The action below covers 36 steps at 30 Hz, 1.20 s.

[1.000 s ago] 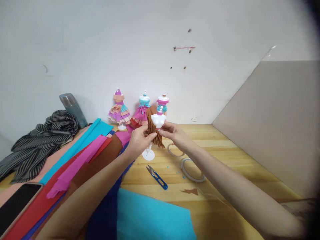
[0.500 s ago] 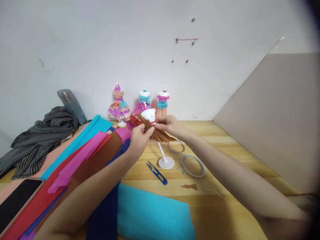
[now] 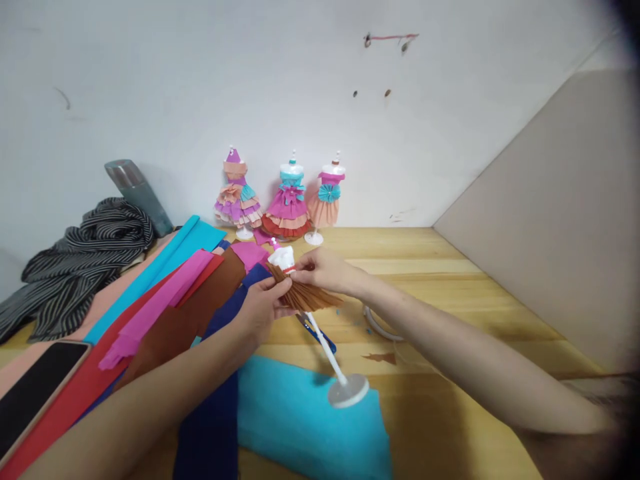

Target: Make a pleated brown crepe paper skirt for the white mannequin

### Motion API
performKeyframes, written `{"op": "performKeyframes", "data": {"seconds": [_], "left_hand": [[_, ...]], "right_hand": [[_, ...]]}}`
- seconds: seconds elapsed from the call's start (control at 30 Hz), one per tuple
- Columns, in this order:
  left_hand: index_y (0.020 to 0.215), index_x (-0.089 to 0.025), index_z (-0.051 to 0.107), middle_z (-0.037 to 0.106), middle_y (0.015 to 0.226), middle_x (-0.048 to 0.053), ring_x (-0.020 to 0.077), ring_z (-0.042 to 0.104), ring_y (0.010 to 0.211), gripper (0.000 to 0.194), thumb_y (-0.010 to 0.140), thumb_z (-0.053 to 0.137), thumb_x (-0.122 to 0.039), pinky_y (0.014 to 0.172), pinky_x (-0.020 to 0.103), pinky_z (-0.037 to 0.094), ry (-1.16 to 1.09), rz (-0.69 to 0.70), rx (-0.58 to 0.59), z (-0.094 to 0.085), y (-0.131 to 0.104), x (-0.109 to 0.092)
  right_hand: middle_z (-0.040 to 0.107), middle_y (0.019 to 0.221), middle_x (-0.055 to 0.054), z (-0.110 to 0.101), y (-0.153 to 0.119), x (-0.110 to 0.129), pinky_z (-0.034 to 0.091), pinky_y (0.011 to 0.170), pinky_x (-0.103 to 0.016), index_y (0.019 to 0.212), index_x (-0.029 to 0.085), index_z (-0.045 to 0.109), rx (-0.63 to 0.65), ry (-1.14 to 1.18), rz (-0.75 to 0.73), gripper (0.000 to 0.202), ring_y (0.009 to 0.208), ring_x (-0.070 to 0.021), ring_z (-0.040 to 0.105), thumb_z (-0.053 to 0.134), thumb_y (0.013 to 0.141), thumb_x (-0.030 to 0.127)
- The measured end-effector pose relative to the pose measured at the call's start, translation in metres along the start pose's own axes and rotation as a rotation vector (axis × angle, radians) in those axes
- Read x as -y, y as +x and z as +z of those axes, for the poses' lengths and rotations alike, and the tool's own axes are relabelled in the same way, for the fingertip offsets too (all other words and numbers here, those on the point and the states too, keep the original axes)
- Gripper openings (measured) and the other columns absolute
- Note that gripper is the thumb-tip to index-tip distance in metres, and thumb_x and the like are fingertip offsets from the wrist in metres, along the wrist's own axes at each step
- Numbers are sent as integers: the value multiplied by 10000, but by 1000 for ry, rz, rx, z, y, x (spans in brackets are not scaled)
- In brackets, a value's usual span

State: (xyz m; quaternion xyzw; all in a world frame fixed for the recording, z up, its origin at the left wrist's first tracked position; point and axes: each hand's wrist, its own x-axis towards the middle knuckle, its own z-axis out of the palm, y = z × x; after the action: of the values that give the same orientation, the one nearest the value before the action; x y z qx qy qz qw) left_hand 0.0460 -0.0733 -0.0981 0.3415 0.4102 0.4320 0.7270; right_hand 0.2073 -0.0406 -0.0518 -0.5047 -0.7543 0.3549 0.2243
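Note:
A small white mannequin (image 3: 283, 259) on a stand with a round base (image 3: 349, 391) is tilted in the air, its base toward me over the turquoise sheet. Pleated brown paper (image 3: 305, 297) fans out at its waist, below a thin red band. My left hand (image 3: 263, 303) pinches the brown paper at its left side. My right hand (image 3: 320, 270) has its fingers closed at the waist, where the paper's upper edge meets the mannequin. Blue thread snips (image 3: 327, 342) lie on the table, partly behind the stand's pole.
Three dressed mannequins (image 3: 290, 207) stand by the wall. Coloured paper sheets (image 3: 200, 313), a phone (image 3: 43, 383), striped cloth (image 3: 100, 247) and a bottle (image 3: 140, 193) are at the left. A turquoise sheet (image 3: 310, 427) lies in front; a tape roll (image 3: 383, 325) is partly behind my right arm.
The mannequin has been lifted and tilted, its base swinging toward me. Both hands have moved slightly down and left with it, still holding on. The camera view has shifted a little.

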Motion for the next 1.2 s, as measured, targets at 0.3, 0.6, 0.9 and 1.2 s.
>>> {"op": "performKeyframes", "data": {"seconds": [0.3,0.6,0.9,1.2], "left_hand": [[854,-137,727,728,767,44,156,670,683,371,584,864,-349,643,242,531,-46,45,159,-32,-13,-7],[771,-169,696,682,714,49,153,606,567,442,498,867,-472,509,237,467,-40,17,292,-55,-11,-16],[770,-166,688,686,724,70,170,616,569,493,461,869,-504,558,262,481,53,-66,324,-45,-14,-18],[817,-131,728,713,722,74,152,645,601,381,580,858,-400,618,248,501,133,-154,349,-35,-2,-4]], "right_hand": [[670,640,-43,24,-28,-12,422,554,-230,763,154,611,50,-153,109,194,588,-147,629,474,865,245],[682,944,-165,52,-59,-39,398,657,-310,900,138,626,20,-307,84,190,824,-269,648,556,729,94],[704,1115,-119,41,-47,-18,503,790,-290,1169,138,595,14,503,26,354,993,-191,670,440,919,336],[740,835,-85,38,-32,-2,505,832,-298,865,157,626,-159,1330,383,351,721,-142,682,342,997,317]]}}
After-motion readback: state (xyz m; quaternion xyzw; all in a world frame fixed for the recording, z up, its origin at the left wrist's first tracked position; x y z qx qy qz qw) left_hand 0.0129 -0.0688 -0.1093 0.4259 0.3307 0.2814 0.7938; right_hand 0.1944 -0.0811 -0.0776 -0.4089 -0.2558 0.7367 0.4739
